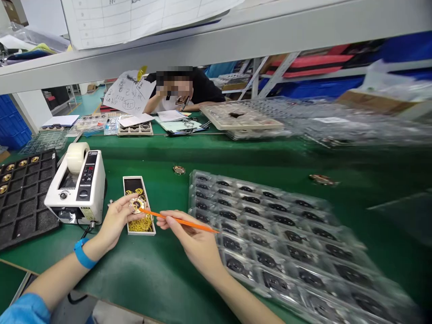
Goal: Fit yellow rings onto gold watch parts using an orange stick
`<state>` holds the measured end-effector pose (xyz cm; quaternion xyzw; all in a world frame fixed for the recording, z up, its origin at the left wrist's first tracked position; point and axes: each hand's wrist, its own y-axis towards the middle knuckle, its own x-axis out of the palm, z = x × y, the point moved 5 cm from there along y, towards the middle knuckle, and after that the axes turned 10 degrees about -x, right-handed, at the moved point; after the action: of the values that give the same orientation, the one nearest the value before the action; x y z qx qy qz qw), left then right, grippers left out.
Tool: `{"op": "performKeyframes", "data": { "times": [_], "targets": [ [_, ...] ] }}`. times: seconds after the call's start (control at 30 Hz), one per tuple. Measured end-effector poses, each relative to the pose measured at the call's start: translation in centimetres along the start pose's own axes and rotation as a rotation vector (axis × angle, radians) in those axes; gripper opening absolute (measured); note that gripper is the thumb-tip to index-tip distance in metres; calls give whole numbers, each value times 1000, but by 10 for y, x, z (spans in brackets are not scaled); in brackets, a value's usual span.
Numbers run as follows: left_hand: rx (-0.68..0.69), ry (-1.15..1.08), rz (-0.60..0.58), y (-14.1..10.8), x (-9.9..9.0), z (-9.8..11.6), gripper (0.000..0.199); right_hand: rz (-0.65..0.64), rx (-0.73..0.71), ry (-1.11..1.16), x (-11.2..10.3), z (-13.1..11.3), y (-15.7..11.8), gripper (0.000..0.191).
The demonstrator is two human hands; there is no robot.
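In the head view my left hand (114,222) pinches a round gold-rimmed disc (135,204) with a dark centre, held over a narrow white box (151,230). Yellow ring-like pieces (140,225) lie in that box. Between its fingers and thumb, my right hand (200,245) grips a slim orange plastic stick (189,222). The stick's left tip meets the disc's face near its lower right edge. To the right of my right hand is a clear plastic tray (243,234) with rows of black round parts in its pockets.
A white tape dispenser (76,189) stands left of the box, beside a black foam tray (30,202) with several gold parts. Loose round parts (178,170) lie on the green bench (148,153). A shelf beam (216,42) crosses above; across the bench sits a person (205,87).
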<state>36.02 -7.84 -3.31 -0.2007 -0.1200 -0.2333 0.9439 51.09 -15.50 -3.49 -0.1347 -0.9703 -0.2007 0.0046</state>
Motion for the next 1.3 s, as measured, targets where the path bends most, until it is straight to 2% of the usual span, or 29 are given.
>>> {"op": "performKeyframes", "data": {
  "times": [0.17,0.37,0.47,0.6,0.7,0.73,0.8,0.9,1.0,1.1,1.23,1.3],
  "targets": [
    [65,121,-25,-5,-3,-7,54,2,27,67,6,9,-6,34],
    [22,47,-109,-11,1,-3,60,-71,-54,188,4,10,-3,21],
    [-14,-1,-128,-14,3,-2,63,-177,-253,94,1,-4,1,15],
    [-26,-31,-101,-12,2,-3,65,-360,-592,-154,4,-25,-1,32],
    [-48,-50,-78,-11,1,-5,69,-448,-765,-265,10,-33,-6,37],
    [-52,-60,-71,-11,1,-6,72,-422,-807,-282,10,-35,-7,37],
    [-57,-80,-61,-11,2,-7,75,-291,-842,-304,9,-39,-7,35],
    [-54,-90,-61,-12,4,-11,74,-74,-817,-356,7,-41,-6,31],
    [-37,-83,-83,-12,7,-15,69,29,-799,-402,11,-40,-7,29],
    [-31,-90,-93,-11,9,-17,68,0,-815,-433,16,-33,-9,31],
    [-69,-130,-91,-10,8,-18,63,-183,-1063,-595,24,-23,-18,32],
    [-90,-139,-81,-10,6,-18,61,-264,-1143,-705,26,-19,-22,30]
  ]
}}
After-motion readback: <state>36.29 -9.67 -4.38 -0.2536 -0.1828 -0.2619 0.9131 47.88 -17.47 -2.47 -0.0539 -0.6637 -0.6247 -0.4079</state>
